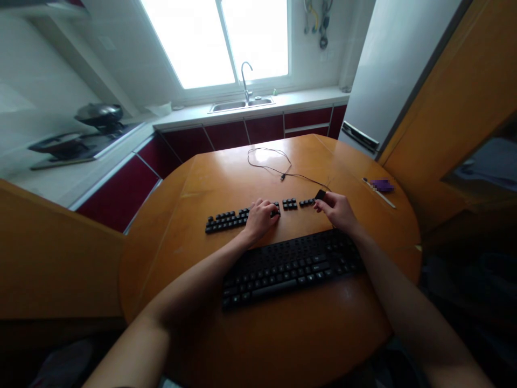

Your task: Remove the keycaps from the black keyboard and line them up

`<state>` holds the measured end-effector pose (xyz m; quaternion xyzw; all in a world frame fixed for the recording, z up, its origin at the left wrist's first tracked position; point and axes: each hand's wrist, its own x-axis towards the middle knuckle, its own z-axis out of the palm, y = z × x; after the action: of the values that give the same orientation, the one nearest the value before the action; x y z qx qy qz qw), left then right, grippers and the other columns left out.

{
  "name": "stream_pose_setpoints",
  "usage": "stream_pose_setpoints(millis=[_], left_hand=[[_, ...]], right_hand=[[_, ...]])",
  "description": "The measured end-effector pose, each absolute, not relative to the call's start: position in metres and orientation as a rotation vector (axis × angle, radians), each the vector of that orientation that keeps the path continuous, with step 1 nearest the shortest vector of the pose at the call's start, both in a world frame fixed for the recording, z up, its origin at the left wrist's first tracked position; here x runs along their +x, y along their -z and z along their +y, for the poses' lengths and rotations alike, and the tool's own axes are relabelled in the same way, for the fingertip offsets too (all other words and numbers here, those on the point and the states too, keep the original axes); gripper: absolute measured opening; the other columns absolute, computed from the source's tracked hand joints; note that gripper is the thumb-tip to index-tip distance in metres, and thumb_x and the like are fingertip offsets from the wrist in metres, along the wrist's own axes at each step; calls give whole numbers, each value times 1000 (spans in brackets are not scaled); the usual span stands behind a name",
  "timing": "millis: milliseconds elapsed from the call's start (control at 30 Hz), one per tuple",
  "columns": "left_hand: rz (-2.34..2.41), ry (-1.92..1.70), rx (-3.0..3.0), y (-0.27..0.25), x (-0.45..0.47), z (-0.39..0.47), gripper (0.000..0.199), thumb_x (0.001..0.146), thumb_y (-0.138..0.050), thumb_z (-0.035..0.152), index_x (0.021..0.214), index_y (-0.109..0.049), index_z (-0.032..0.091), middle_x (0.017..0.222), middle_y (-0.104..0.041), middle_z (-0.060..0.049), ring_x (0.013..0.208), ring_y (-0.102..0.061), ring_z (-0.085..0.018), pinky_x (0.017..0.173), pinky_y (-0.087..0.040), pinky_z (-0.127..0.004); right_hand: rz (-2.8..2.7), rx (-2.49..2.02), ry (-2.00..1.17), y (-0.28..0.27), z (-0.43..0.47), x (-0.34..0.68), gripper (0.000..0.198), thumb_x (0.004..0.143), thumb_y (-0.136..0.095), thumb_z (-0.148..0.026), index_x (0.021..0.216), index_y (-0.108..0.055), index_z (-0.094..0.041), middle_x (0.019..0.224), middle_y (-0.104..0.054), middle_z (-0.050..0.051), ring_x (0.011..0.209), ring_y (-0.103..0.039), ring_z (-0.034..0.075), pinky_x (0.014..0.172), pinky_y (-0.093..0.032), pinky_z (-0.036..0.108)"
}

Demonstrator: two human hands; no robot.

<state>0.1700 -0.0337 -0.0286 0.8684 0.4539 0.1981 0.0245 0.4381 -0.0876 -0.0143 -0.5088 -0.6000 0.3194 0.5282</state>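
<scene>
My left hand (260,220) rests on a row of loose black keycaps (226,221) laid out on the wooden table. Its fingers are curled, and thumb and forefinger close around a keycap (275,213) at the row's right end. Between the fingertips of my right hand (338,210) is a small flat black piece (320,194), larger than a single keycap; its exact kind is unclear. It is held just beside another short group of keycaps (306,202). Nearer me lies a black keyboard (283,264), its upper rows bare of caps and its lower rows still capped. My right forearm partly covers its right end.
A thin cable with a USB plug (283,177) loops across the far side of the round-ended table (218,172). To the right lie a white stick-like item (379,193) and a purple object (383,186). Beyond are a sink (242,104), a stove (100,143) and a fridge (388,75).
</scene>
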Motion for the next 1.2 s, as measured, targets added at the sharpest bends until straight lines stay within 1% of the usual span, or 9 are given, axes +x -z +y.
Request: stream_pose_setpoints(millis=[200, 400, 500, 633, 733, 800, 867, 1033, 1200], left_hand=[[1405, -751, 2636, 20, 167, -32, 11, 84, -72, 31, 89, -73, 21, 98, -69, -6, 101, -57, -27, 90, -42, -39], [1436, -1030, 2465, -11, 143, -40, 18, 93, -59, 31, 86, -69, 19, 91, -69, -5, 92, -59, -22, 87, -45, -35], [1444, -1000, 2398, -19, 127, -56, 18, 94, -56, 31, 89, -69, 19, 91, -69, -5, 89, -60, -21, 84, -47, -35], [1402, -840, 2340, -15, 110, -93, 19, 93, -59, 32, 104, -67, 18, 100, -71, -6, 89, -63, -21, 85, -52, -36], [1278, -622, 2430, -10, 96, -127, 38, 93, -62, 39, 127, -61, 23, 124, -66, -8, 110, -62, -24, 99, -51, -42], [1200, -465, 2511, -7, 85, -148, 56, 89, -67, 44, 141, -52, 29, 142, -57, -8, 128, -54, -28, 110, -46, -46], [1185, -360, 2577, -3, 70, -166, 68, 87, -70, 45, 148, -45, 33, 152, -48, -8, 135, -48, -30, 112, -44, -48], [1278, -338, 2721, 19, 42, -197, 81, 78, -75, 44, 151, -41, 41, 161, -37, -6, 142, -39, -41, 110, -43, -59], [1281, -278, 2721, 31, 40, -203, 97, 68, -82, 42, 153, -36, 43, 160, -38, -5, 144, -36, -44, 111, -41, -63]], right_hand=[[-1439, -1217, -761, 14, -87, 439, 20, 87, -66, -35, 81, -68, -16, 76, -72, 8, 69, -68, 22, 66, -53, 34], [-1436, -1206, -768, 10, -89, 438, 19, 86, -66, -34, 81, -67, -16, 76, -73, 8, 68, -68, 22, 66, -53, 34], [-1430, -1192, -760, 6, -92, 436, 20, 85, -66, -35, 81, -68, -16, 76, -73, 8, 69, -68, 22, 66, -53, 35], [-1399, -1187, -742, -1, -97, 435, 21, 85, -67, -36, 83, -69, -15, 78, -74, 8, 70, -69, 22, 67, -54, 34], [-1350, -1201, -682, -12, -102, 438, 21, 85, -67, -36, 82, -69, -15, 77, -74, 8, 69, -69, 21, 67, -54, 34], [-1301, -1208, -634, -24, -108, 442, 22, 86, -67, -36, 81, -69, -15, 76, -74, 8, 68, -69, 21, 66, -53, 33], [-1241, -1207, -600, -37, -114, 445, 23, 86, -67, -37, 81, -69, -15, 76, -74, 9, 68, -69, 20, 66, -53, 32], [-1187, -1211, -515, -53, -132, 450, 23, 87, -66, -39, 84, -71, -16, 83, -75, 10, 76, -70, 22, 68, -54, 32], [-1318, -1289, -587, -29, -146, 457, 22, 87, -67, -40, 85, -72, -18, 83, -75, 9, 78, -70, 24, 70, -54, 35]])
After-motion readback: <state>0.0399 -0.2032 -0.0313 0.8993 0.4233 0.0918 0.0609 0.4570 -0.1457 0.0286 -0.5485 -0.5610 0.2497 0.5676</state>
